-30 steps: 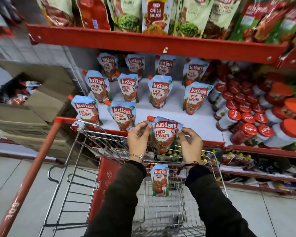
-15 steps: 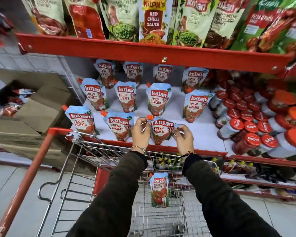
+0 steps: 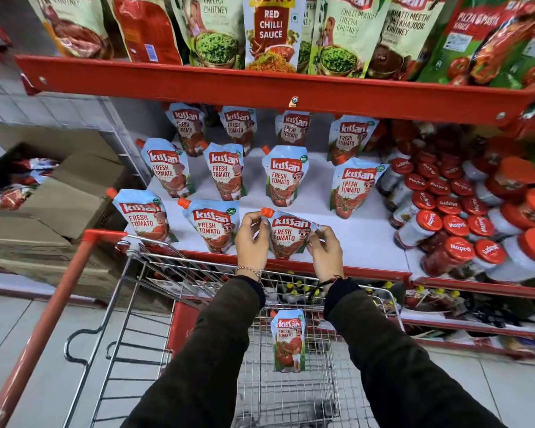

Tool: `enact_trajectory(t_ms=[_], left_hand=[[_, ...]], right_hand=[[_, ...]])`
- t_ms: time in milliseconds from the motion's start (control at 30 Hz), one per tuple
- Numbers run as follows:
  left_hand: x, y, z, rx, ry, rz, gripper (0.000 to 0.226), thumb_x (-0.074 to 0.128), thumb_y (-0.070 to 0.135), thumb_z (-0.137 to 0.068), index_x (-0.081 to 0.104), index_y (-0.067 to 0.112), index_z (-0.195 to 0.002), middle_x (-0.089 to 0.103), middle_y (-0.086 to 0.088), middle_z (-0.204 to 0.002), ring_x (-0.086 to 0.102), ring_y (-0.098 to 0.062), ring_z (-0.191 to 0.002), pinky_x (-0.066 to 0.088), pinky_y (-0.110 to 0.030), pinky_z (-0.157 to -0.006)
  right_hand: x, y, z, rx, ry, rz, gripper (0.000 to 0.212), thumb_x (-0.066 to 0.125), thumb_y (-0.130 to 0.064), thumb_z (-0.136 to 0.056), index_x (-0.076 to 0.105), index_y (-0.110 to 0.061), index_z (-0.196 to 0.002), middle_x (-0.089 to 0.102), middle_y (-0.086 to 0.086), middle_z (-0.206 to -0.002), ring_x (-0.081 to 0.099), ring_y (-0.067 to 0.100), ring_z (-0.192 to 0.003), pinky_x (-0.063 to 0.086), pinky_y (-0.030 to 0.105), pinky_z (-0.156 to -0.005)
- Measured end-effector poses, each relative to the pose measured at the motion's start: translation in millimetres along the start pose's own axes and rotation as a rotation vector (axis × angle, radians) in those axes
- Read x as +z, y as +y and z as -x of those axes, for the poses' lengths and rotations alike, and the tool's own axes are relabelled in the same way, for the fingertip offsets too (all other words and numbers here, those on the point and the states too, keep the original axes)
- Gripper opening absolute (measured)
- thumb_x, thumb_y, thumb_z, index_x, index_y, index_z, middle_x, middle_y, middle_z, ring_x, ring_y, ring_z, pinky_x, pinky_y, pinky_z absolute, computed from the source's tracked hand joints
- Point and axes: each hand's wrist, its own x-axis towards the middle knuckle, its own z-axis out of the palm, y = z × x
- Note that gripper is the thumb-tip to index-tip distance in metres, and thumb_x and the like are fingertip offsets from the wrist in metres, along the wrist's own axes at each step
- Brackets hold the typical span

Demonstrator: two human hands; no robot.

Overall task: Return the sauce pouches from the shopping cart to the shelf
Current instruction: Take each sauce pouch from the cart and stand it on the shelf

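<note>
While both hands pinch its top corners, the pale-blue tomato pouch [image 3: 288, 234] stands upright on the shelf [image 3: 362, 242]. Left hand [image 3: 252, 239] fingers grip beside its orange cap [image 3: 267, 212]; right hand [image 3: 325, 251] grips the opposite corner.

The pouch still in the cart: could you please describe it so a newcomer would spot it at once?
Look down into the wire shopping cart below the red shelf. One Kissan Fresh Tomato pouch stands there between the person's sleeves, the only pouch off the shelf and in neither hand.
</note>
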Motion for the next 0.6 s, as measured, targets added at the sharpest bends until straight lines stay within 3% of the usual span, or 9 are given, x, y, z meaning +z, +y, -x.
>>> enact_trajectory(t_ms=[167, 267, 400, 500, 600], left_hand=[[-4, -1, 0, -0.025, -0.003, -0.005, 0.008, 0.051, 0.010, -0.098, 0.058, 0.010, -0.103, 0.064, -0.010, -0.093, 0.061, -0.019, -0.086, 0.049, -0.012, -0.072], [-6, -1, 1, -0.041, -0.001, -0.009, 0.012, 0.052, 0.012, -0.098, 0.060, 0.010, -0.107, 0.065, -0.007, -0.101, 0.061, -0.018, -0.093, 0.047, -0.003, -0.071], [-9, -1, 9, -0.072, -0.004, 0.015, 0.032, 0.054, 0.011, -0.097, 0.056, 0.009, -0.129, 0.061, 0.001, -0.124, 0.058, -0.009, -0.109, 0.046, 0.001, -0.081], [-11, -3, 18, -0.070, -0.015, 0.005, 0.037, 0.052, 0.008, -0.097, 0.053, 0.009, -0.135, 0.059, 0.001, -0.132, 0.056, -0.010, -0.118, 0.046, -0.017, -0.101], [-11, -8, 27, -0.081, -0.006, -0.008, 0.038, 0.052, 0.006, -0.097, 0.053, 0.005, -0.135, 0.059, -0.008, -0.137, 0.055, -0.011, -0.119, 0.046, -0.030, -0.106]], right_hand=[[2, -1, 0, -0.001, -0.011, 0.015, 0.005, 0.048, -0.014, -0.099, 0.053, -0.016, -0.097, 0.066, 0.014, -0.112, 0.063, 0.033, -0.113, 0.049, 0.055, -0.103], [0, -2, 1, -0.007, -0.008, 0.035, 0.009, 0.050, -0.014, -0.099, 0.056, -0.013, -0.104, 0.067, 0.014, -0.116, 0.063, 0.033, -0.112, 0.050, 0.054, -0.103], [-2, -3, 4, -0.009, 0.031, 0.061, 0.014, 0.055, -0.016, -0.096, 0.060, -0.011, -0.109, 0.067, 0.005, -0.110, 0.065, 0.030, -0.108, 0.052, 0.052, -0.100], [-4, -1, 9, 0.003, 0.041, 0.076, 0.019, 0.058, -0.015, -0.095, 0.060, -0.013, -0.113, 0.066, 0.003, -0.107, 0.065, 0.029, -0.106, 0.054, 0.053, -0.097], [-6, 3, 17, 0.010, 0.026, 0.080, 0.030, 0.058, -0.011, -0.094, 0.058, -0.016, -0.124, 0.067, 0.005, -0.114, 0.065, 0.028, -0.108, 0.053, 0.051, -0.098]])
